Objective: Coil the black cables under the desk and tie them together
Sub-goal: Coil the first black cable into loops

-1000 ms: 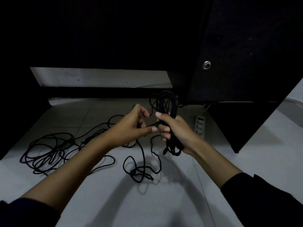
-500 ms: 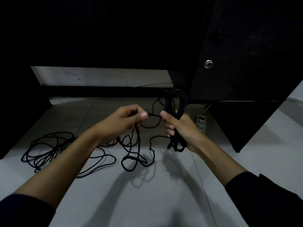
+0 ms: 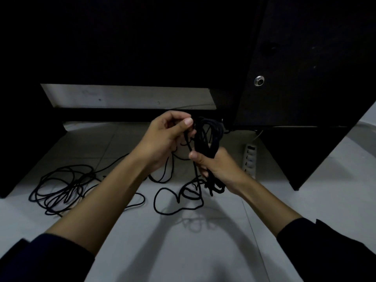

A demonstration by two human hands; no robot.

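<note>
Under the dark worktop (image 3: 142, 47), our right hand (image 3: 218, 167) grips a bundle of coiled black cable (image 3: 207, 139), its fingers curled around the middle so that loops stand above the fist and shorter ends hang below it. Our left hand (image 3: 162, 137) pinches a single strand (image 3: 188, 142) between thumb and fingers just beside the top of the bundle, feeding the next turn. The rest of the black cable lies on the pale tiled floor (image 3: 203, 241): a slack run (image 3: 177, 202) loops directly beneath our hands, and a looser tangle (image 3: 61, 186) sits well apart to the left, near the shadowed desk leg. A white power strip (image 3: 250, 157) lies on the floor just right of our right wrist. We judge the coiling as partly done, with much cable not yet gathered and no tie yet in place. The main risk we see is the floor tangle: if we pull the strand in without shaking it out, crossings may tighten into a knot and jam the feed. A firm tug could also drag anything plugged in at the power strip, though we cannot tell whether this cable runs to it. With one hand holding so many loops, a slackened grip could let the coil spring apart. The dim light hides where the strands cross.
</note>
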